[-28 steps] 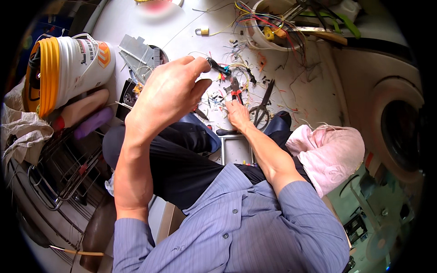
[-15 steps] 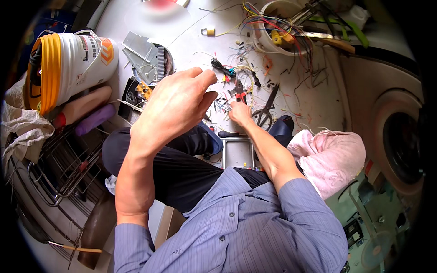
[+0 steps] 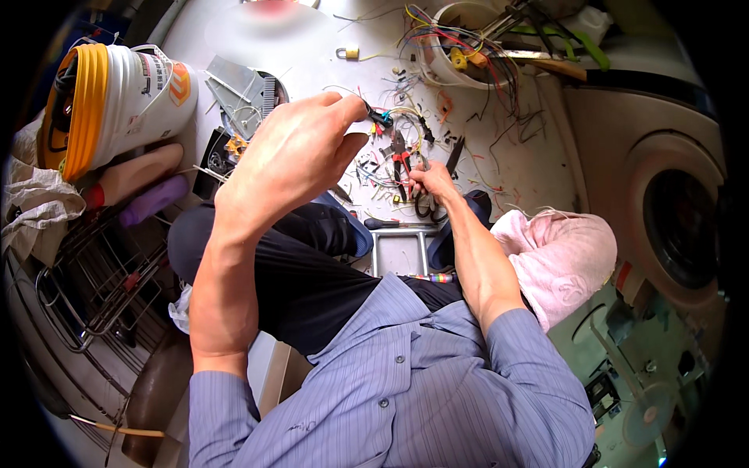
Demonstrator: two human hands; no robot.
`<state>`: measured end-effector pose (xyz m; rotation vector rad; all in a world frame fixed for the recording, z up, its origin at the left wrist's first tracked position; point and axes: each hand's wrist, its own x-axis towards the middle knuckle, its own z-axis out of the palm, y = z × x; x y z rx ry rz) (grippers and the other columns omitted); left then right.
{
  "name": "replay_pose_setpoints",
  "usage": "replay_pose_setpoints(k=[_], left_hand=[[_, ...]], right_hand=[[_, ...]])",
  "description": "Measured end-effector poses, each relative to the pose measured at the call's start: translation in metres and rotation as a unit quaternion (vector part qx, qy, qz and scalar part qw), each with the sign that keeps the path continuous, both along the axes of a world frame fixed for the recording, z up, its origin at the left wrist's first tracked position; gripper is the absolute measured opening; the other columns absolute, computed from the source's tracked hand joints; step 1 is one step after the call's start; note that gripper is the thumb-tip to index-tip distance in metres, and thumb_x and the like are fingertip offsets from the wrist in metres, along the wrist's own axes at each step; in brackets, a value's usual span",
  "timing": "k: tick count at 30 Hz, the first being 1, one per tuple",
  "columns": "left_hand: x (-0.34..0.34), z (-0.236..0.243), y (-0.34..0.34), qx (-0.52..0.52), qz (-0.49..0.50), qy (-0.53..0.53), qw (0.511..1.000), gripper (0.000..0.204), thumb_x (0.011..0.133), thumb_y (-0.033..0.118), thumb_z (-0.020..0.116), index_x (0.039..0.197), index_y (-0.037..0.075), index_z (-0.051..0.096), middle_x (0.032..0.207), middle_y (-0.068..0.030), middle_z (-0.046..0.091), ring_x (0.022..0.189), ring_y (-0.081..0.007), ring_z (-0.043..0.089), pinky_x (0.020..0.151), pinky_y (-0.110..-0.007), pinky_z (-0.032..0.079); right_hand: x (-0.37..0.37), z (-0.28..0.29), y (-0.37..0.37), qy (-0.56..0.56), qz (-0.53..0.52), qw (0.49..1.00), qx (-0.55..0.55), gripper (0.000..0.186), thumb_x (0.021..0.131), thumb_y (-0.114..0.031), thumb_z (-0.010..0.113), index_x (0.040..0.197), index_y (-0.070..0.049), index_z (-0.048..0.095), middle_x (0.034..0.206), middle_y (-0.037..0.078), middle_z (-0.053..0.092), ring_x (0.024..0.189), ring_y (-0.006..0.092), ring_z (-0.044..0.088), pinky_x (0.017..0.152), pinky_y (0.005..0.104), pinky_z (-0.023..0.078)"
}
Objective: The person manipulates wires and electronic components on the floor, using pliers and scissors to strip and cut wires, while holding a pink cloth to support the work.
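My left hand (image 3: 300, 148) is raised in the foreground, its fingers curled in. Whatever it may hold is hidden behind it. Past its fingertips, a black cable (image 3: 380, 118) with a blue part lies among wire scraps. My right hand (image 3: 435, 181) is low over the scissors (image 3: 455, 158), hiding their middle; their black finger loops (image 3: 425, 207) show below it. Its fingers are bent with tips apart, and nothing clear shows between them. Just left of these fingers, red-handled pliers (image 3: 400, 152) lie on the floor, jaws pointing away from me.
A white bucket (image 3: 437, 54) of wires and tools stands at the back, near a brass padlock (image 3: 348, 54). To the left are a white-and-yellow bucket (image 3: 129, 105), metal parts (image 3: 234, 90) and a wire rack (image 3: 94, 288). A metal frame (image 3: 399, 232) lies between my feet; a washing machine (image 3: 663, 179) stands right.
My right hand has come off the pliers' red handles and moved right, over the scissors. The pliers stay on the floor. My left hand keeps its curled pose.
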<state>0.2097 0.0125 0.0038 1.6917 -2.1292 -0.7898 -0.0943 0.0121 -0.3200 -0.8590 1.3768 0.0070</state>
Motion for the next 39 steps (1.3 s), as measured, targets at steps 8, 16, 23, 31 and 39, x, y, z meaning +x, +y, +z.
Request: replay_pose_setpoints(k=[8, 16, 23, 31, 39], left_hand=[[0.002, 0.003, 0.003, 0.011, 0.006, -0.010, 1.000, 0.020, 0.087, 0.011, 0.068, 0.101, 0.000, 0.060, 0.087, -0.0159, 0.062, 0.079, -0.0364, 0.062, 0.070, -0.043, 0.049], [0.006, -0.009, 0.000, 0.041, 0.004, -0.015, 0.999, 0.019, 0.087, 0.012, 0.067, 0.099, 0.001, 0.059, 0.086, -0.0161, 0.061, 0.080, -0.0373, 0.061, 0.070, -0.044, 0.049], [0.002, -0.010, -0.004, 0.019, -0.002, 0.003, 1.000, 0.019, 0.088, 0.013, 0.067, 0.100, 0.001, 0.059, 0.086, -0.0171, 0.062, 0.080, -0.0393, 0.061, 0.071, -0.046, 0.049], [-0.001, 0.000, -0.005, -0.005, -0.012, 0.004, 1.000, 0.019, 0.088, 0.014, 0.066, 0.099, 0.001, 0.058, 0.084, -0.0180, 0.062, 0.079, -0.0394, 0.061, 0.070, -0.046, 0.048], [-0.001, -0.002, -0.004, 0.008, 0.002, -0.004, 1.000, 0.018, 0.088, 0.013, 0.066, 0.098, 0.000, 0.058, 0.084, -0.0177, 0.062, 0.079, -0.0388, 0.062, 0.071, -0.046, 0.048]], right_hand=[[0.017, -0.023, 0.048, 0.194, 0.204, 0.920, -0.273, 0.030, 0.078, -0.023, 0.071, 0.097, -0.001, 0.066, 0.091, 0.025, 0.069, 0.091, 0.0424, 0.067, 0.081, 0.0468, 0.052], [0.030, -0.049, 0.054, 0.257, 0.283, 0.891, -0.244, 0.026, 0.081, -0.025, 0.065, 0.090, -0.002, 0.070, 0.091, 0.026, 0.069, 0.088, 0.0454, 0.066, 0.082, 0.0523, 0.052], [0.012, -0.009, 0.014, -0.034, 0.042, 0.997, 0.058, 0.017, 0.082, -0.009, 0.068, 0.097, -0.001, 0.064, 0.070, 0.006, 0.064, 0.055, 0.0121, 0.059, 0.046, 0.0261, 0.040], [-0.007, -0.031, 0.025, 0.245, 0.033, 0.937, -0.248, 0.014, 0.078, -0.014, 0.068, 0.082, -0.001, 0.069, 0.067, 0.008, 0.068, 0.059, 0.0151, 0.062, 0.057, 0.0326, 0.049], [0.134, 0.053, 0.063, -0.099, -0.027, 0.991, -0.089, 0.029, 0.091, -0.019, 0.057, 0.105, 0.004, 0.068, 0.082, 0.012, 0.071, 0.062, 0.0145, 0.063, 0.062, 0.0313, 0.053]])
